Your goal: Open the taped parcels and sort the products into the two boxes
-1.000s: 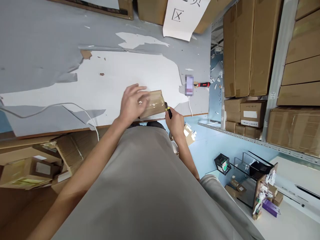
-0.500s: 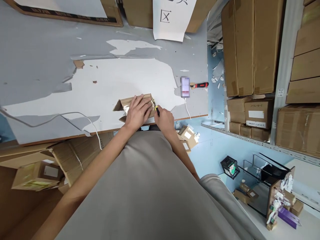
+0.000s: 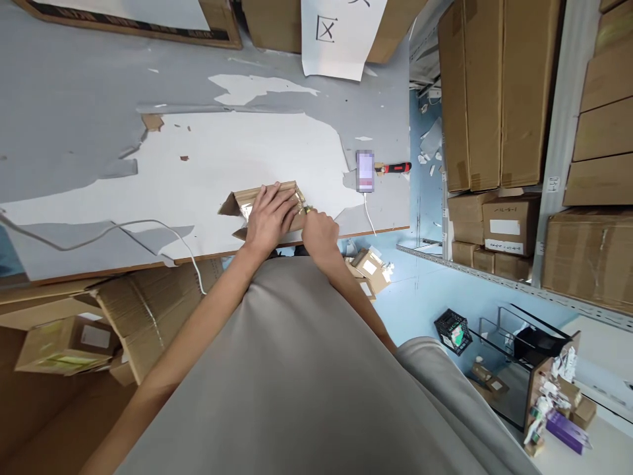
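A small brown cardboard box [image 3: 242,196] lies on the worktable near its front edge, its left end flaps standing apart. Shiny clear tape [image 3: 299,196] shows at its right end. My left hand [image 3: 267,218] lies across the box and grips it, fingers over the top. My right hand [image 3: 320,232] is closed in a fist at the box's right end, around a small cutter [image 3: 309,209]. Only the cutter's yellowish front shows beyond the fist; its blade is hard to make out.
A phone [image 3: 365,171] on a white cable lies right of the box, beside a red-and-black handled tool [image 3: 395,167]. Another white cable [image 3: 143,222] crosses the table's left side. Boxes stand along the back, on the right-hand shelves [image 3: 548,218] and below the table.
My right hand has shifted slightly left and turned, hiding more of the cutter's handle. The box and my left hand have moved slightly left in view.
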Demonstrator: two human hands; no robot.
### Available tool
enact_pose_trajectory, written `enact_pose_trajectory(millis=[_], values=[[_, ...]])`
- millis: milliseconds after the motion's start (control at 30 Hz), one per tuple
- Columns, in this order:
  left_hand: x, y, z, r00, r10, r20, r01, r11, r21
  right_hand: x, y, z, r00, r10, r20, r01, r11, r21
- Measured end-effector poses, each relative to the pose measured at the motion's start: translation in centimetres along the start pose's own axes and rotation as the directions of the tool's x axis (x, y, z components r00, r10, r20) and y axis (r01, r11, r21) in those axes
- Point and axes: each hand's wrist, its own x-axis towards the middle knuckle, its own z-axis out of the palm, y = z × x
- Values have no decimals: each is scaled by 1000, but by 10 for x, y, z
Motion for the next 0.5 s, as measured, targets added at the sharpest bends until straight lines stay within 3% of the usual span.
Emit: enact_pose_trajectory(millis=[100, 167, 300, 400, 500], values=[[0, 0, 3, 1000, -1, -7, 1, 1000, 3, -10, 22, 4, 994, 111, 12, -111, 994, 1], [-1, 1, 3, 1000, 2, 0, -2, 1000, -2, -13, 36, 6, 994, 111, 9, -111, 994, 5], [-3, 4, -2, 1000, -6, -1, 6, 1000, -21, -8, 51, 8, 999, -26, -35, 28, 997, 66], [-5, 8, -6, 1000, -17, -3, 16, 999, -30, 2, 50, 10, 988, -140, -72, 147, 984, 101], [-6, 11, -7, 999, -40, 3, 40, 998, -43, 11, 42, 10, 979, -184, -87, 191, 978, 83]])
